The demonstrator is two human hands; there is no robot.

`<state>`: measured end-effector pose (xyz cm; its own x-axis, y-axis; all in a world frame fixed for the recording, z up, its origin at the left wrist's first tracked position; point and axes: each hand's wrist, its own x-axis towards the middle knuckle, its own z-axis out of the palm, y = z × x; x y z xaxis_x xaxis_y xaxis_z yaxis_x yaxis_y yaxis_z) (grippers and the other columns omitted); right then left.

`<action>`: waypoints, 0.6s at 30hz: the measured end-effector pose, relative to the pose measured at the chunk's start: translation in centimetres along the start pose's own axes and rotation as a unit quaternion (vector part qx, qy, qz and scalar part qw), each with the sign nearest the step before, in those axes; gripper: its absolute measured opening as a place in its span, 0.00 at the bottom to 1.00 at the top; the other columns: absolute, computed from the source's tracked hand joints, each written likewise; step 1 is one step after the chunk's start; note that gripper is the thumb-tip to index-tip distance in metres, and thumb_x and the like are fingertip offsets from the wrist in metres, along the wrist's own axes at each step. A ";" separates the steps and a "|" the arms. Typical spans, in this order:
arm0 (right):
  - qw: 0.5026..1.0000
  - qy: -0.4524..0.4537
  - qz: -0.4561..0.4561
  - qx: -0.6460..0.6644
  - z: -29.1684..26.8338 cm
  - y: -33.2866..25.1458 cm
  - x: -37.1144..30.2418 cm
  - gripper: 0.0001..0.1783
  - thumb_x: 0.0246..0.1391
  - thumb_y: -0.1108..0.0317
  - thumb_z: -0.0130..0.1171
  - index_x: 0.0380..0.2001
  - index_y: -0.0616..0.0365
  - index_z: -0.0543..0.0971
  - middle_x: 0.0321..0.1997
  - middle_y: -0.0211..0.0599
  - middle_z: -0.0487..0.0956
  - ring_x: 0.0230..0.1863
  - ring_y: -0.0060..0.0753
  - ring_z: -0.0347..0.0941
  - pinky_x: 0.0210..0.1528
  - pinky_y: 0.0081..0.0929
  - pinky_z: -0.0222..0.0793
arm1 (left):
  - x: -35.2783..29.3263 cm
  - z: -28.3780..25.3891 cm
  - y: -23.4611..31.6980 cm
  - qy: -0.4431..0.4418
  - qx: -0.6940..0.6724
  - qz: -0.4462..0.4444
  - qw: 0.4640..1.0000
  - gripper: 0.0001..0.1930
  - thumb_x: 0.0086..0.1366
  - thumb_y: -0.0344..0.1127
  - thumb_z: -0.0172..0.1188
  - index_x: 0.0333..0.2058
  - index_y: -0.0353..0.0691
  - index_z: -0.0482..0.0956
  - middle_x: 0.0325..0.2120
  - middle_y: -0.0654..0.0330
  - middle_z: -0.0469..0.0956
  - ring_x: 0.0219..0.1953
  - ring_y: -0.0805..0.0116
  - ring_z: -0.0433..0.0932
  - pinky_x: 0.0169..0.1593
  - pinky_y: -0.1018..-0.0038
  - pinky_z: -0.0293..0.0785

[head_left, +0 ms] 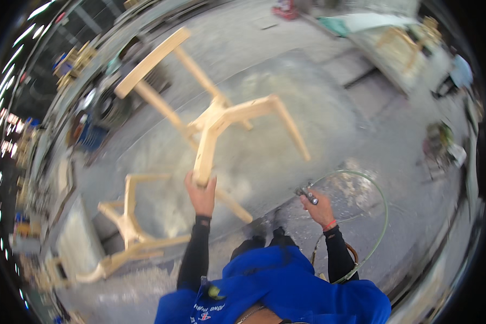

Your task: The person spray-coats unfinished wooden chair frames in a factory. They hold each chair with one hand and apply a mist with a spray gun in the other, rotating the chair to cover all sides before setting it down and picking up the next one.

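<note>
Left hand (201, 195) clamped on wooden chair frame (216, 114), right hand (319, 209) around hose-fed gun (306, 195)
Probably light, stiff; grip a thick rail (206, 151).

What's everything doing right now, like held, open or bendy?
Left hand: closed, gripping.
Right hand: closed, gripping.
Frame: bare wood, held at one end by the left hand.
Tool: held in the right hand; can't tell if on.
Hose: bent in a wide curve.
Other frame: bare wood, not held.
</note>
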<state>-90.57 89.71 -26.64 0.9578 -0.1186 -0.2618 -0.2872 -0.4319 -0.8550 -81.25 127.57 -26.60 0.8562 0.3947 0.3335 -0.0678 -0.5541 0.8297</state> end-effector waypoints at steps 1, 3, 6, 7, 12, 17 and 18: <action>0.999 0.029 0.029 -0.006 -1.1 0.1 -1.3 0.30 0.64 0.51 0.66 0.56 0.67 0.81 0.28 0.42 0.84 0.31 0.34 0.82 0.39 0.33 0.76 | -2.2 1.0 0.1 -0.025 -0.136 -0.084 0.987 0.40 0.62 0.30 0.74 0.68 0.31 0.60 0.52 0.54 0.74 0.51 0.62 0.76 0.54 0.66 0.76; 0.995 0.065 0.057 -0.059 -2.8 0.3 -3.3 0.32 0.63 0.47 0.66 0.55 0.67 0.81 0.37 0.50 0.87 0.40 0.44 0.85 0.44 0.40 0.77 | -5.2 1.9 -0.8 -0.081 -0.270 -0.170 0.944 0.50 0.60 0.29 0.76 0.73 0.30 0.51 0.52 0.56 0.74 0.51 0.67 0.76 0.54 0.68 0.76; 0.987 0.115 0.084 -0.077 -4.4 0.9 -5.5 0.32 0.63 0.44 0.65 0.54 0.63 0.82 0.44 0.55 0.86 0.47 0.53 0.84 0.48 0.45 0.76 | -9.2 3.5 -3.4 -0.193 -0.233 -0.178 0.936 0.46 0.59 0.27 0.73 0.72 0.29 0.57 0.51 0.55 0.76 0.51 0.63 0.77 0.57 0.64 0.76; 0.986 0.130 0.085 -0.065 -4.6 1.0 -6.3 0.31 0.63 0.43 0.64 0.54 0.61 0.83 0.47 0.56 0.85 0.50 0.56 0.83 0.49 0.47 0.75 | -10.9 3.9 -4.5 -0.215 -0.206 -0.151 0.942 0.44 0.59 0.27 0.72 0.72 0.28 0.60 0.50 0.54 0.77 0.51 0.62 0.77 0.58 0.63 0.75; 0.977 0.161 0.110 -0.080 -5.5 0.8 -8.6 0.29 0.64 0.42 0.62 0.50 0.59 0.84 0.44 0.56 0.84 0.47 0.62 0.81 0.47 0.47 0.75 | -15.9 5.1 -12.1 -0.262 -0.174 -0.105 0.943 0.46 0.53 0.25 0.74 0.70 0.25 0.62 0.60 0.45 0.75 0.58 0.55 0.77 0.63 0.63 0.73; 0.971 0.181 0.146 -0.050 -4.5 2.0 -10.7 0.28 0.65 0.45 0.63 0.54 0.59 0.83 0.41 0.50 0.85 0.42 0.51 0.83 0.44 0.41 0.77 | -6.2 2.0 -23.0 -0.357 -0.057 -0.104 0.927 0.47 0.47 0.31 0.81 0.66 0.26 0.67 0.55 0.46 0.79 0.56 0.53 0.79 0.63 0.62 0.75; 0.972 0.184 0.142 -0.034 -4.6 2.3 -10.7 0.27 0.66 0.48 0.64 0.56 0.59 0.82 0.39 0.46 0.86 0.38 0.42 0.84 0.42 0.37 0.78 | -2.6 1.5 -25.1 -0.335 -0.011 -0.106 0.936 0.42 0.49 0.30 0.79 0.63 0.30 0.71 0.50 0.49 0.81 0.52 0.56 0.81 0.59 0.62 0.78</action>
<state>-101.40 85.92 -23.75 0.7825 -0.5484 -0.2947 -0.5515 -0.3910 -0.7368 -81.05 139.40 -48.98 0.9803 -0.0586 -0.1886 0.1352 -0.4967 0.8573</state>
